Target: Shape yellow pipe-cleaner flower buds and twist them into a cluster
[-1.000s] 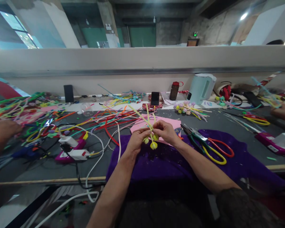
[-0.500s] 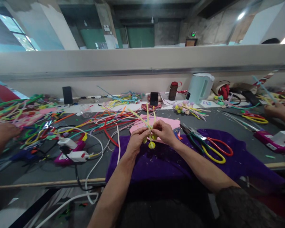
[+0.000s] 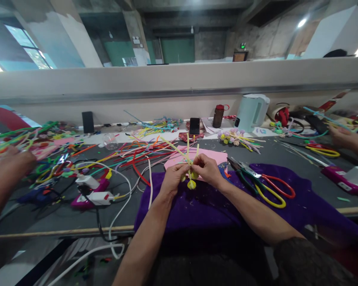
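Observation:
Between my two hands is a small bunch of yellow pipe-cleaner flowers [image 3: 191, 184], its round heads hanging down and its pale yellow stems [image 3: 187, 150] fanning upward. My left hand [image 3: 175, 177] pinches the bunch from the left, fingers closed. From the other side my right hand [image 3: 207, 170] grips it too, thumb and fingertips pressed together close to the left ones. The fingers hide the spot where the stems meet. Below lies a purple cloth [image 3: 193, 208], with a pink sheet [image 3: 174, 161] just behind the hands. Pliers [image 3: 247, 169] and scissors with red and yellow handles [image 3: 276, 192] rest on the cloth to the right.
Loose pipe cleaners [image 3: 137, 153] cover the table at left, beside a power strip [image 3: 92, 194] with white cables. A phone [image 3: 194, 126], a bottle [image 3: 218, 116], a kettle [image 3: 250, 113] and a flower bunch [image 3: 234, 137] stand or lie behind. Co-workers' hands [image 3: 14, 163] show at both sides.
My hands stay together on the yellow bunch, with the flower heads slightly turned. The co-worker's hand at left has come further into view. The whole view has shifted a little.

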`<action>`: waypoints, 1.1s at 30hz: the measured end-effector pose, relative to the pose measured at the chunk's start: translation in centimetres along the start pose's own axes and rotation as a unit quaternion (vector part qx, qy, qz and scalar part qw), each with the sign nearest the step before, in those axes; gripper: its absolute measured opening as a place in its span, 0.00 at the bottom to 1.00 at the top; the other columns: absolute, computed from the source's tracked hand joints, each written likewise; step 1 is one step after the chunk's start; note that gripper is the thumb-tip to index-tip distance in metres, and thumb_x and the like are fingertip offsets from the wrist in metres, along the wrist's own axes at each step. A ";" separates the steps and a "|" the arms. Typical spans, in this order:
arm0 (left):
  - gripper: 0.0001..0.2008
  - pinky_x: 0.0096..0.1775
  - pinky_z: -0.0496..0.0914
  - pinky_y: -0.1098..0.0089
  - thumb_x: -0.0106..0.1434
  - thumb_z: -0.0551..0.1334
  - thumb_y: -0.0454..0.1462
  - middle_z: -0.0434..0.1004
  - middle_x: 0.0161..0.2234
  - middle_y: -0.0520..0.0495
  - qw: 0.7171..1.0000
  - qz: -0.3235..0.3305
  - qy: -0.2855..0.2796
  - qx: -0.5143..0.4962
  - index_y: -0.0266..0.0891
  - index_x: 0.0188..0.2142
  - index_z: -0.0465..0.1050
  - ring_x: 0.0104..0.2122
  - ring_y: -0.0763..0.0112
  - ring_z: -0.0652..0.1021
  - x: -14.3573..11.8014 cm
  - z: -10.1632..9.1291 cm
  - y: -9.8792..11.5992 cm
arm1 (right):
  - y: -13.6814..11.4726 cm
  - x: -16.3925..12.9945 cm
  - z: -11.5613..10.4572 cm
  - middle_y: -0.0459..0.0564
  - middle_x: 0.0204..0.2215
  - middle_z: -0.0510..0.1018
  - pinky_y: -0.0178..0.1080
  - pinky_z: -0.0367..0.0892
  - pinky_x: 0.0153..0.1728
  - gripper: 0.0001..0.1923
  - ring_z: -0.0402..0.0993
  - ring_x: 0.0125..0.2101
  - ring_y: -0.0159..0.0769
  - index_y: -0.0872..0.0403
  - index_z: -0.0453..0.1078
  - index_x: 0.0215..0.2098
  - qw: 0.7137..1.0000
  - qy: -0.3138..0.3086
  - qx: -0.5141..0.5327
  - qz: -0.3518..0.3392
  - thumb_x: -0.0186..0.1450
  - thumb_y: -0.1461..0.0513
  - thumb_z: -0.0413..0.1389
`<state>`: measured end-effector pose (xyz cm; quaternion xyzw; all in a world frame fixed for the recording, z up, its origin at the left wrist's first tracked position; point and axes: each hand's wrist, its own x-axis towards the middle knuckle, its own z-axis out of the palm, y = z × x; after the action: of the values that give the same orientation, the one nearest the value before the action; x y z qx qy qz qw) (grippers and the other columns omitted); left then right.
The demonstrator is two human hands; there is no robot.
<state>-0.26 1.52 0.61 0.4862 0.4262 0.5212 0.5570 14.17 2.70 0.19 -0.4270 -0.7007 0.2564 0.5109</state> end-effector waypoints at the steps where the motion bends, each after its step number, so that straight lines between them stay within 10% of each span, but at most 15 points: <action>1: 0.12 0.22 0.60 0.75 0.46 0.67 0.41 0.74 0.20 0.50 1.000 0.007 0.000 0.007 0.35 0.27 0.78 0.17 0.78 0.68 0.0 0.0 -0.1 | 0.1 0.0 0.0 0.41 0.19 0.69 0.30 0.60 0.22 0.04 0.64 0.19 0.27 0.54 0.64 0.26 1.000 0.001 0.004 0.002 0.55 0.61 0.54; 12: 0.11 0.26 0.63 0.75 0.47 0.66 0.42 0.75 0.23 0.51 0.996 0.040 0.076 -0.018 0.36 0.26 0.76 0.19 0.79 0.69 0.6 -0.3 -0.5 | 0.2 0.5 -0.3 0.42 0.21 0.69 0.30 0.62 0.21 0.09 0.65 0.20 0.27 0.55 0.65 0.34 0.981 0.063 0.173 0.054 0.54 0.62 0.54; 24: 0.13 0.26 0.63 0.74 0.44 0.67 0.41 0.75 0.22 0.50 0.997 0.035 0.069 0.020 0.34 0.27 0.76 0.19 0.79 0.68 0.4 0.0 -0.2 | -0.4 -0.1 -0.3 0.43 0.22 0.71 0.30 0.60 0.23 0.09 0.64 0.20 0.27 0.54 0.71 0.34 0.998 0.015 -0.052 -0.045 0.57 0.64 0.51; 33: 0.12 0.29 0.64 0.73 0.47 0.65 0.41 0.77 0.26 0.48 0.982 0.105 0.112 0.107 0.35 0.30 0.77 0.25 0.73 0.72 0.2 0.0 -0.4 | -0.4 0.3 -1.0 0.43 0.21 0.71 0.29 0.61 0.22 0.08 0.65 0.21 0.28 0.56 0.70 0.32 0.999 0.033 -0.017 -0.008 0.55 0.64 0.51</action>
<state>-0.21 1.72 0.24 0.5231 0.4858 0.5795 0.3930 14.89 2.68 0.99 -0.4383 -0.6910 0.2267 0.5282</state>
